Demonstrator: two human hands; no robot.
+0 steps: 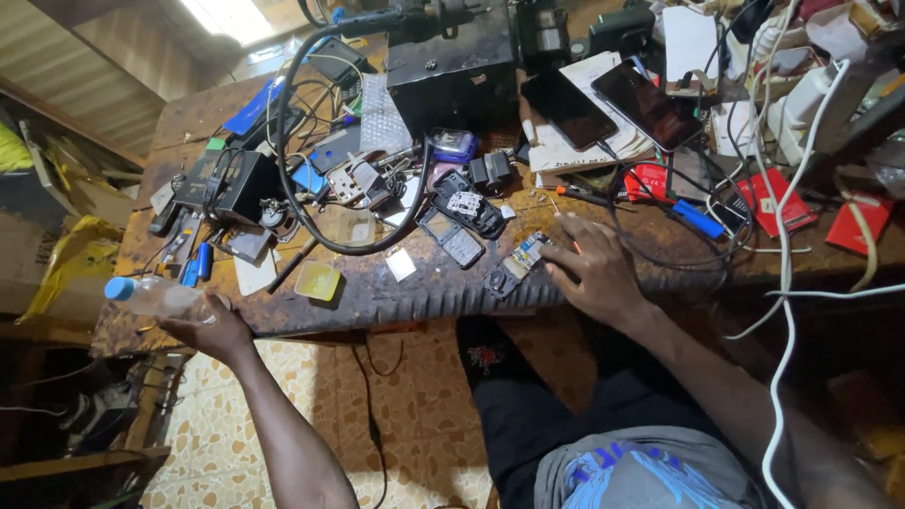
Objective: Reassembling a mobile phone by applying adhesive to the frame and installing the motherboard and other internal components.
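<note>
My left hand is closed around a clear plastic bottle with a blue cap. The bottle lies sideways at the table's near edge, at about 8 o'clock. My right hand lies open and flat on the table at 4 o'clock, holding nothing. Its fingertips touch a small circuit board.

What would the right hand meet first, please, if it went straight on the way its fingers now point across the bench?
Probably the small circuit board: the right hand points up and left, fingertips apparently already at its edge. Beyond it lie dismantled phone parts, though depth is unclear.
</note>
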